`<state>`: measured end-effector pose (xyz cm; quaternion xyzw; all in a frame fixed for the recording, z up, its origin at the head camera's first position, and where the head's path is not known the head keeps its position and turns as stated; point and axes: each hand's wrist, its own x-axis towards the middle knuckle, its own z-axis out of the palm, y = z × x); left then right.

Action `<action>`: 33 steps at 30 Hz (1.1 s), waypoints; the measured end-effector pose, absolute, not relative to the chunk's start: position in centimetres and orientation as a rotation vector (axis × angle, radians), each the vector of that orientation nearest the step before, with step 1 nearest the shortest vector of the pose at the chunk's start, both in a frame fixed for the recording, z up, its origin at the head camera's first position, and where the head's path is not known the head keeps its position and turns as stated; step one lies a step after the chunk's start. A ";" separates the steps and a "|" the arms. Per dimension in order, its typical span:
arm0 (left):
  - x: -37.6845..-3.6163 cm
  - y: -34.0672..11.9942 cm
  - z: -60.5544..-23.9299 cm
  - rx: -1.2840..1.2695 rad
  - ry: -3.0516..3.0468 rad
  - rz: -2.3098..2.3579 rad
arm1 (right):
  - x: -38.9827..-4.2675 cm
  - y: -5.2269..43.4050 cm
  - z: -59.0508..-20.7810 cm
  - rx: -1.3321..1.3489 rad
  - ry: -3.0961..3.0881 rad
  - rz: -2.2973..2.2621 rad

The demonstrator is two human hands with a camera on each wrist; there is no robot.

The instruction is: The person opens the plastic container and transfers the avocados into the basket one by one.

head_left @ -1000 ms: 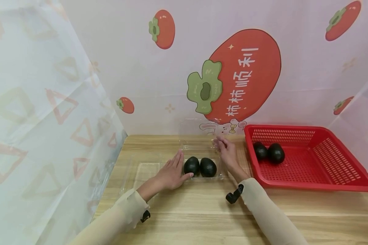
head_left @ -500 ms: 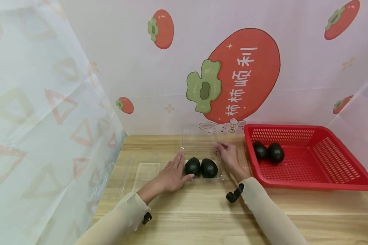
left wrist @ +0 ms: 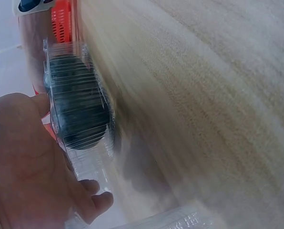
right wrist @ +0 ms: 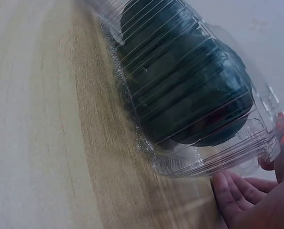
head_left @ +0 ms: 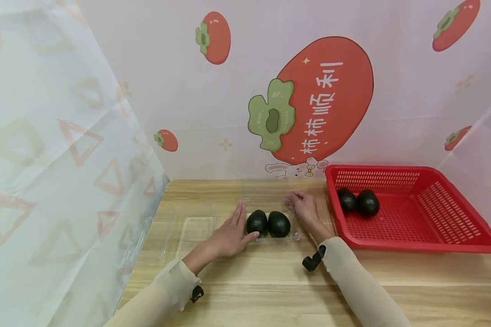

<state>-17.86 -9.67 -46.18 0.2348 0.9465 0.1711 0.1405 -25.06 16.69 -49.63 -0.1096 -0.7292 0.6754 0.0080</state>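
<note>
A clear plastic clamshell box (head_left: 296, 235) lies on the wooden table with two dark avocados (head_left: 268, 223) side by side in it. My left hand (head_left: 231, 231) lies flat with straight fingers against the box's left side; the left wrist view shows the palm (left wrist: 23, 162) beside the ribbed wall and an avocado (left wrist: 80, 112). My right hand (head_left: 302, 205) is at the box's far right corner, fingers curled on the edge of the clear lid (head_left: 266, 193), which tilts low over the fruit. In the right wrist view the fingers (right wrist: 237, 193) sit under the box rim (right wrist: 204, 167), and the lid covers the avocados (right wrist: 189, 81).
A red mesh basket (head_left: 417, 238) stands at the right with two more avocados (head_left: 358, 202) in its far left corner. Another empty clear box (head_left: 188, 227) lies left of my left hand. A printed backdrop closes the back and a curtain the left side.
The clear lid has come down from nearly upright to low over the two avocados, my right hand following it. The left hand has stayed in place.
</note>
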 end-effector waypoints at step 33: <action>-18.1 -9.8 -46.3 0.632 2.619 0.680 | -22.6 16.7 -47.3 -0.057 -2.667 1.534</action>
